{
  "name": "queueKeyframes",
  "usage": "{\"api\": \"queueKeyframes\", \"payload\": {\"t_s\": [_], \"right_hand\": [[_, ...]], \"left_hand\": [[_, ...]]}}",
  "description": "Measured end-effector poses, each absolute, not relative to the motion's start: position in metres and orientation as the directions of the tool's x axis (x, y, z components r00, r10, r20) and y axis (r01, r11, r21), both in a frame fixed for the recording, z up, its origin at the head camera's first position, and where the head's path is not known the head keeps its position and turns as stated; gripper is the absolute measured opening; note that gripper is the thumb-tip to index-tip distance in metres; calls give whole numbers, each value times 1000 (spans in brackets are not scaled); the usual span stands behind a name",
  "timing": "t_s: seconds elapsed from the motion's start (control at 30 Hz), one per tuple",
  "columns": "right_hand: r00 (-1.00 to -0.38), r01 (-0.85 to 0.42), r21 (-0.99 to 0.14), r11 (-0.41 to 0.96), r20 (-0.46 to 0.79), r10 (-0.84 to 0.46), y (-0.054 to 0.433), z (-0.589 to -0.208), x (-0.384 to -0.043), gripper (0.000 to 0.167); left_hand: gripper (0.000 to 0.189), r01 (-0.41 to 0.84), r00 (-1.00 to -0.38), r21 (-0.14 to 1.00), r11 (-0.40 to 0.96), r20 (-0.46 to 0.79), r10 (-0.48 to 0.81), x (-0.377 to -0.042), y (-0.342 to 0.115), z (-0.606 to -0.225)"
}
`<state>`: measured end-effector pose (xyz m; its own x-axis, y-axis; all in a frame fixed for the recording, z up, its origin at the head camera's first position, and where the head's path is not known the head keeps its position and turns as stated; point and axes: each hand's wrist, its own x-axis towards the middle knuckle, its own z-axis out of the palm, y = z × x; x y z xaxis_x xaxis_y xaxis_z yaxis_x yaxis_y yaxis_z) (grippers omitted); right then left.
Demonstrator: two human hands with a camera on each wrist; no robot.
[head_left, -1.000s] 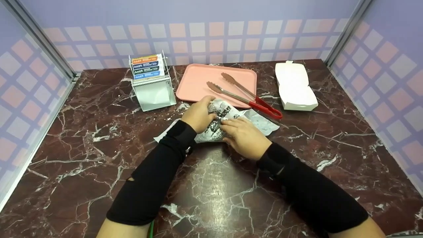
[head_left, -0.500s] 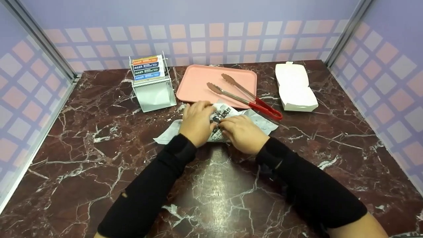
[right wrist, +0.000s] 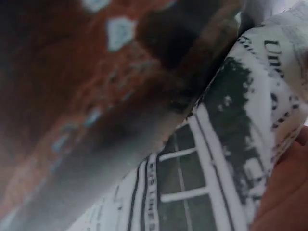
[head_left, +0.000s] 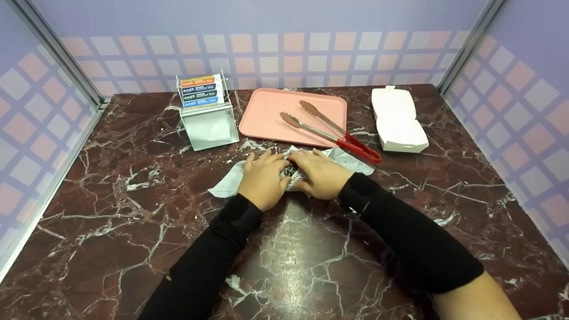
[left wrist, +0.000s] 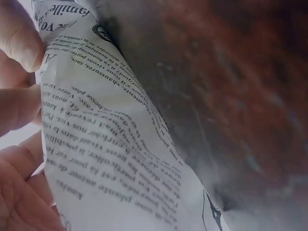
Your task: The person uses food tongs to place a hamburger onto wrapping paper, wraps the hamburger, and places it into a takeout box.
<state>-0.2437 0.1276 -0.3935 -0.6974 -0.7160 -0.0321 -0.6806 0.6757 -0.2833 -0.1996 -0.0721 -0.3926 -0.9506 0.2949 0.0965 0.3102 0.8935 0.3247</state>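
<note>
A sheet of newsprint-patterned wrapping paper [head_left: 293,175] lies bunched and folded at the middle of the marble-look table, its loose ends sticking out to both sides. My left hand [head_left: 264,182] holds the folded paper from the left, fingers over its far side and thumb on the near side. From the right, my right hand [head_left: 323,174] grips it likewise, with the fingertips close to the left hand's. Up close in the left wrist view, printed paper [left wrist: 106,125] slants past the thumb and fingers. The right wrist view shows dark printed pictures on the paper [right wrist: 226,120]. Whatever is inside is hidden.
Behind the hands is a pink tray [head_left: 262,111], with red-handled tongs [head_left: 320,132] lying across it and over its front edge. A metal rack [head_left: 211,129] of coloured packets stands back left. An open white carton [head_left: 398,120] sits at the back right.
The far flap of the paper has come down toward me. My left hand has shifted nearer to me, and the right hand has moved left and farther over the paper.
</note>
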Motion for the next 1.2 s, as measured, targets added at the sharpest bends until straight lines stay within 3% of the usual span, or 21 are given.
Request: {"api": "queueKeyframes", "payload": {"t_s": [0.13,0.47,0.77,0.97,1.2], "right_hand": [[-709,-658,-308,688,-56,-703,129,-398,-249,96],[-747,-595,-352,723,-91,-659,127,-401,-243,116],[-739,-567,-414,712,-126,-662,131,-399,-234,133],[-752,-534,-417,735,-162,-638,140,-393,-232,133],[-740,-536,-445,717,-162,-653,148,-389,-232,135]], "left_hand": [[52,315,-948,324,892,56,314,-197,-70,-392],[53,327,-932,394,859,-13,361,-192,-76,-385],[99,355,-921,300,886,-50,386,-189,-63,-386],[104,343,-927,203,917,-86,366,-192,-55,-384],[120,354,-913,175,919,-148,380,-198,-50,-387]]}}
